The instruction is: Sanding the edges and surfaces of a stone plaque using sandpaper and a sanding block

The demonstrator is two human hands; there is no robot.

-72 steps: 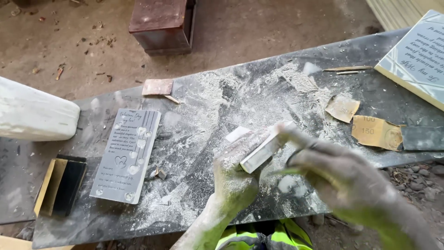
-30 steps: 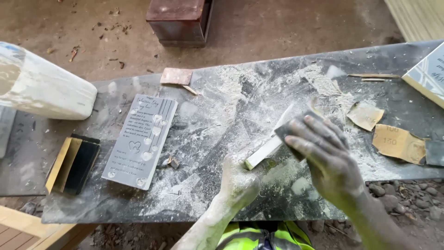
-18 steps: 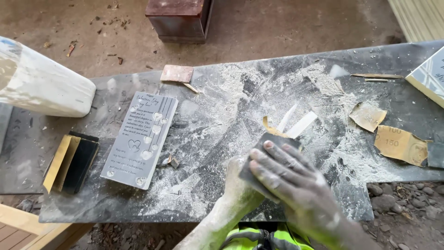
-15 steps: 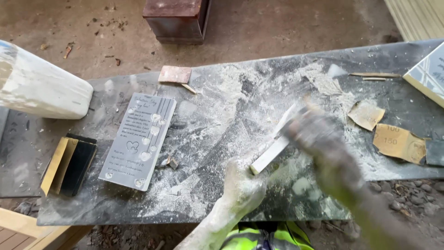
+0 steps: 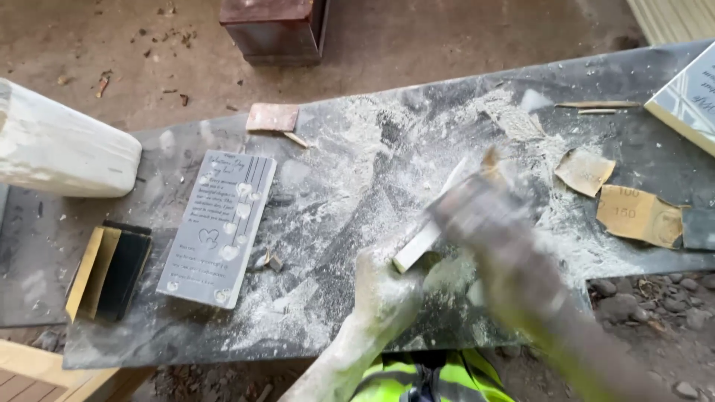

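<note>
Slab [image 5: 372,134]: dark stone bench top, thick with white dust, running from 9 o'clock to 3 o'clock.
Strip [image 5: 428,237]: pale, narrow stone piece lying on the slab at centre, slanted from 7 o'clock up to 1 o'clock.
Left hand [image 5: 383,286]: dust-coated, closed on the strip's near end, pinning it to the slab.
Right hand [image 5: 484,216]: blurred by motion over the strip's far end; it probably presses an abrasive sheet, but whether it is open or closed cannot be told.
Handling: the strip looks stiff, light and brittle, likely to snap if levered; the dust would make it slippery. Best taken by the long edges near the end, kept flat on the slab.
Plaque [image 5: 217,227]: grey engraved tablet at 9 o'clock of the strip, well apart.
Sandpaper [image 5: 639,216]: torn tan sheets at 3 o'clock.
White block [image 5: 63,152]: large, at 10 o'clock.
Change: half a second earlier the right hand stood slightly further up the strip; the strip and left hand are unmoved.
</note>
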